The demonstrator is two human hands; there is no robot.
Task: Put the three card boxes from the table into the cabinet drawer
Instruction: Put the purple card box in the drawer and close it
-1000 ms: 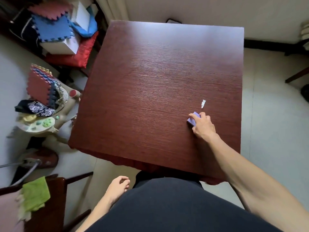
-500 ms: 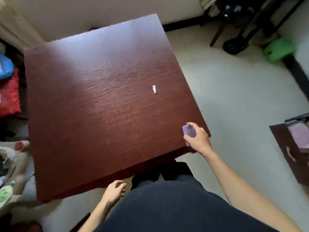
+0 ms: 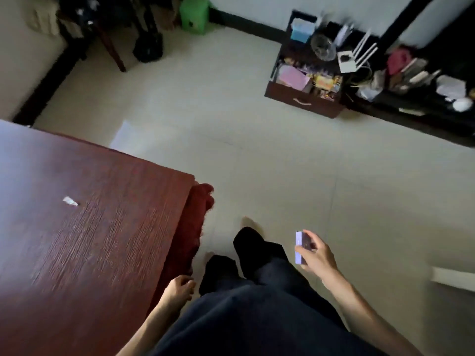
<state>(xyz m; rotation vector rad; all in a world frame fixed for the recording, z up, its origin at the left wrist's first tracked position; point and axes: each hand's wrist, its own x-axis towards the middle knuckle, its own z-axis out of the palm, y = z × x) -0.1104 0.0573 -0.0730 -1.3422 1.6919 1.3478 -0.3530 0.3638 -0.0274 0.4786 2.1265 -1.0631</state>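
A small purple card box (image 3: 299,248) is held upright in my right hand (image 3: 317,255), out over the floor to the right of my legs. My left hand (image 3: 180,289) hangs by my hip at the table's near corner, fingers curled with nothing in them. The dark red wooden table (image 3: 84,240) fills the left side; no card boxes show on it, only a small white paper scrap (image 3: 70,201). Across the floor at the upper right, an open dark brown cabinet drawer (image 3: 304,101) sticks out, packed with colourful items.
A long dark low cabinet (image 3: 411,116) cluttered with small things runs along the right wall beside the drawer. A green stool (image 3: 194,15) and dark chair legs (image 3: 113,47) stand at the far wall. Pale tiled floor (image 3: 257,155) lies between me and the drawer.
My right hand lifted the purple card box off the table's edge and carried it away to the right. The view swung right, bringing the open drawer into sight.
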